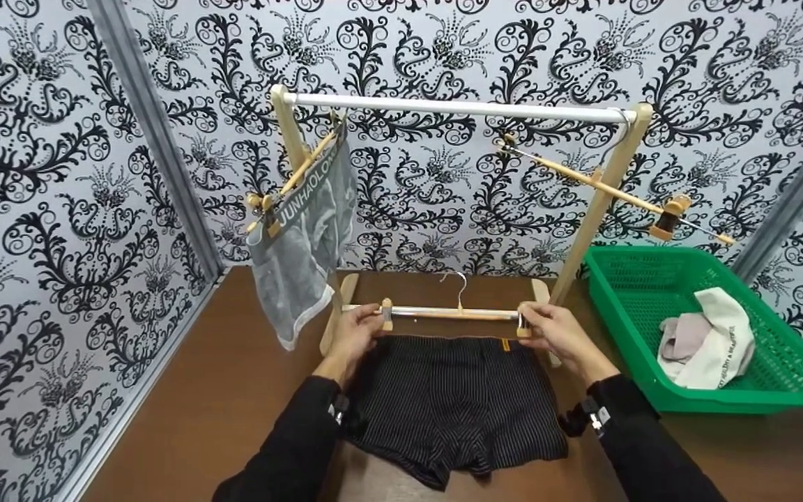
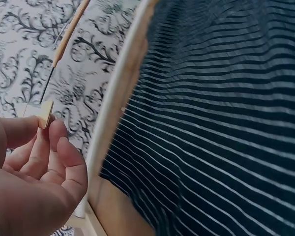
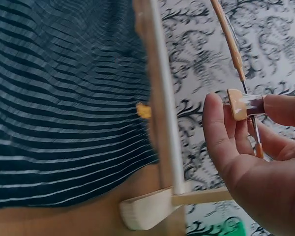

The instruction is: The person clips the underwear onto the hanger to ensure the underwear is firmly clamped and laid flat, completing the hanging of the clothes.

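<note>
A hanger with a wooden bar and metal hook is held level by both hands, just above black striped shorts lying flat on the table. My left hand pinches the clip at the hanger's left end; the left wrist view shows thumb and fingers on that clip. At the other end my right hand pinches the right clip, seen also as a clip in the right wrist view. Neither clip touches the shorts' waistband.
A wooden rack with a white rail stands behind. Grey shorts hang clipped on a hanger at its left, and another hanger without clothing hangs at its right. On the right, a green basket holds white and pinkish cloth.
</note>
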Demonstrator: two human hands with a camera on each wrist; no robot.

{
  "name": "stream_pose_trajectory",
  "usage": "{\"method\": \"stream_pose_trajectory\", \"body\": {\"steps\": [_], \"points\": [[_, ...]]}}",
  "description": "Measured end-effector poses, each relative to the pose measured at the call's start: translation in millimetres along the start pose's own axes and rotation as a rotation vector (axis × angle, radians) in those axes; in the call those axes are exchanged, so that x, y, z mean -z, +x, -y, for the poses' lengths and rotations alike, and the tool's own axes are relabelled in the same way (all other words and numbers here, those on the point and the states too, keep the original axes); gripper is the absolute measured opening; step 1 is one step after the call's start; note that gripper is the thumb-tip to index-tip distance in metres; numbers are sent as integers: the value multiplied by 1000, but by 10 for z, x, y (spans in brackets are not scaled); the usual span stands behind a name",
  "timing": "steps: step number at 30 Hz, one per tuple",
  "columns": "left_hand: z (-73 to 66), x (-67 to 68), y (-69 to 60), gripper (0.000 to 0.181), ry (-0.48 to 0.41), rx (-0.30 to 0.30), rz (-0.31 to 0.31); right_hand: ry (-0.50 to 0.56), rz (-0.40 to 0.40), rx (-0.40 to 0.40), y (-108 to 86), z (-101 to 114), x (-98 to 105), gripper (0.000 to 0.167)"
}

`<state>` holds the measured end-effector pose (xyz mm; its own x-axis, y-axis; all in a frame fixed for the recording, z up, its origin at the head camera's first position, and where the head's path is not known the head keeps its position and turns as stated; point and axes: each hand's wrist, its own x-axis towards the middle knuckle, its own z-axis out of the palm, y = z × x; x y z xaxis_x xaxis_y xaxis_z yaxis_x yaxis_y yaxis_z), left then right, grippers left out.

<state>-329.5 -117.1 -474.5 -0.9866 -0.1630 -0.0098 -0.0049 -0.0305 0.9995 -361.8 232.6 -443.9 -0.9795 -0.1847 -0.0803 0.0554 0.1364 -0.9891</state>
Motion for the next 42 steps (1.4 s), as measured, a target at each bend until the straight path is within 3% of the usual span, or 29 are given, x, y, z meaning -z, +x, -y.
{"method": "stream_pose_trajectory", "body": {"steps": [5,10,17,20,28,34,38,40,42], "points": [[120,-17,28,37,55,-7,14,-41,-9,-39,85,-170,-14,52],[235,-56,36,39,145,-33,7,-4,-53,-48,124,-318,-56,46],[295,-100,58,32,356,-122,-24,-28,-80,-64,149,-409,-33,47],[296,-111,67,31,384,-152,-11,-52,-94,-35,162,-430,-39,47],[262,-127,54,34,463,-188,61,-333,-145,85,175,-464,-150,43],[248,-137,37,33,494,-180,51,-369,-129,117,173,-433,-194,46],[212,-172,-17,29,683,-295,-14,-489,-142,205,135,-397,-201,44],[200,-193,-50,30,822,-357,-44,-617,-160,275,88,-367,-203,41],[181,-211,-81,40,926,-382,-31,-768,-164,343,37,-330,-208,35]]}}
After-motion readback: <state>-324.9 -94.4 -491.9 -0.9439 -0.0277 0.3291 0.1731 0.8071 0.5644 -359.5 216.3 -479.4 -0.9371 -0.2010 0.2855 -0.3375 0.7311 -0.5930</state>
